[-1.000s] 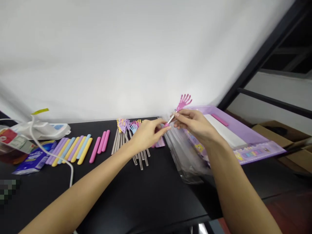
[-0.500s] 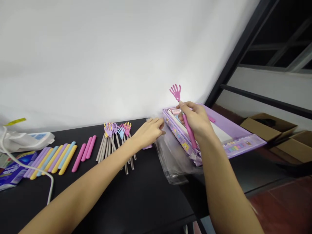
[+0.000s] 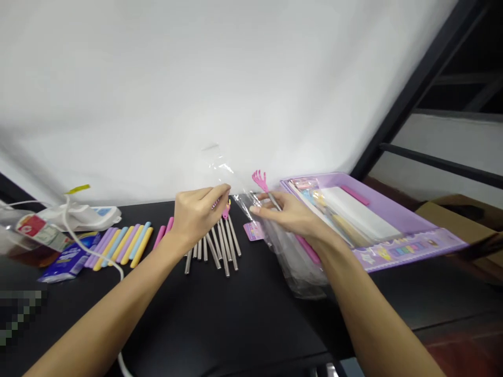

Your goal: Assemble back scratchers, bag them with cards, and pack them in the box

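My right hand [image 3: 288, 212] is closed around a pink back scratcher [image 3: 260, 181], whose hand-shaped head points up and left. Its pink handle shows below my wrist. A thin clear plastic bag [image 3: 240, 198] stretches up between my hands. My left hand [image 3: 200, 212] is closed in a pinch at the bag's left side; its fingertips are partly hidden. Behind and below that hand, several back scratchers with metal rods [image 3: 223, 243] lie on the black table, their heads mostly covered. A small pink card [image 3: 253, 231] lies between my hands.
More clear bags [image 3: 301, 275] lie beside an open purple box [image 3: 408, 222] holding packed items. At left are pastel handle tubes [image 3: 121, 246], a blue packet [image 3: 70, 256], a power strip [image 3: 94, 215] and a white cable [image 3: 121, 277]. Cardboard boxes [image 3: 451, 217] stand at right.
My left hand has moved left and up, and a clear bag now stretches beside it. My right hand has lowered leftward with the back scratcher to the bag. The view has shifted left.
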Motion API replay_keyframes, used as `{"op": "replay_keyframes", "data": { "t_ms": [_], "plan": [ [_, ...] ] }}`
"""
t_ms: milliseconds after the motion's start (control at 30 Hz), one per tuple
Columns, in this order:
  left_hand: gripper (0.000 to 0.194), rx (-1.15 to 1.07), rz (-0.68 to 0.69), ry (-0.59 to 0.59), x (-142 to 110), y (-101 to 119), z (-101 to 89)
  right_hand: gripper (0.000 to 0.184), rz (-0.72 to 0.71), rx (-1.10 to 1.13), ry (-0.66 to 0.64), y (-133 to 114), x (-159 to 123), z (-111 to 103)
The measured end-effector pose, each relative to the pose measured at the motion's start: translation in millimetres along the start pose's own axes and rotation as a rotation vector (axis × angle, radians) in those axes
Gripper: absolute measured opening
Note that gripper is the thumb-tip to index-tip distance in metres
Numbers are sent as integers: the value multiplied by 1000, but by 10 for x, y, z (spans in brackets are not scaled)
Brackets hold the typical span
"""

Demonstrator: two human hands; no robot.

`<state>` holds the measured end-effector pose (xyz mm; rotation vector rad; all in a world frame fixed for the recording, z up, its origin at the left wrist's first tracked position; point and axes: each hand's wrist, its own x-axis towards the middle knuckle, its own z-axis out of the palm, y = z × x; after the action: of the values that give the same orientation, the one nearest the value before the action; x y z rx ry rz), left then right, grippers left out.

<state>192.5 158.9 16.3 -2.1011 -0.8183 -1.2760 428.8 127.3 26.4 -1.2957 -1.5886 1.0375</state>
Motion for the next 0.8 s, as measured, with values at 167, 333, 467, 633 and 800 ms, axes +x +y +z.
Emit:
{"op": "replay_keyframes", "data": {
  "t_ms": [167,333,467,633,800],
  "plan": [
    [22,-283,-505,-2,-311,-116,-269,43,83,67,-196,-87,-20,261],
    [56,-1192,-1141,-214,-426,53,-394,40,-65,29,-87,-106,7,566],
    [36,-1283,-1162,-345,-442,110,-398,39,-157,-92,-34,-93,0,721],
    [35,-1321,-1302,-82,-496,-4,-360,40,-218,-350,40,-84,-104,727],
    [49,-1221,-1302,23,-558,-162,-331,42,-175,-321,-109,-81,-211,696]
  ]
}}
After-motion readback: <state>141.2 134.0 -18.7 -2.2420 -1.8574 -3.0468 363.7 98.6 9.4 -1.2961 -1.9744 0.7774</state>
